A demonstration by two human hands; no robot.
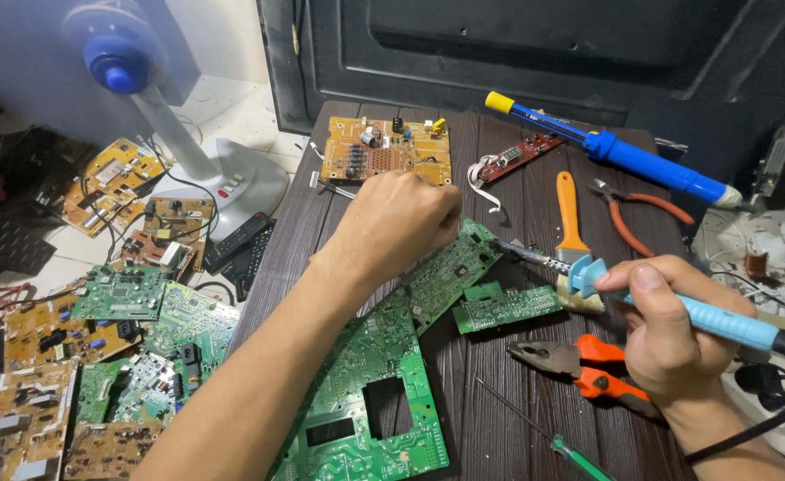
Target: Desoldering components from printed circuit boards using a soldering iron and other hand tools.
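Risk noted first: the hot tip of the soldering iron [678,307] lay close over the green circuit board [450,267], with the left hand [401,223] just beside the working spot; a slip of either hand could likely have burned the fingers or bridged nearby joints. The iron's black cord [767,419] trailed off the counter [517,419] edge at the right, and a tug there might have jerked the tip. The board sat loose near the middle of the counter, overlapping a larger green board [366,392], so it could have shifted under pressure. Left hand: curled nearly closed, knuckles up, pressing down on the board's upper end; whether it pinched anything small could not be told. Right hand [660,334]: wrapped firmly round the iron's light-blue handle, thumb on top. Orange-handled pliers [584,365] lay just beside that hand, a blue desoldering pump [624,153] well apart behind.
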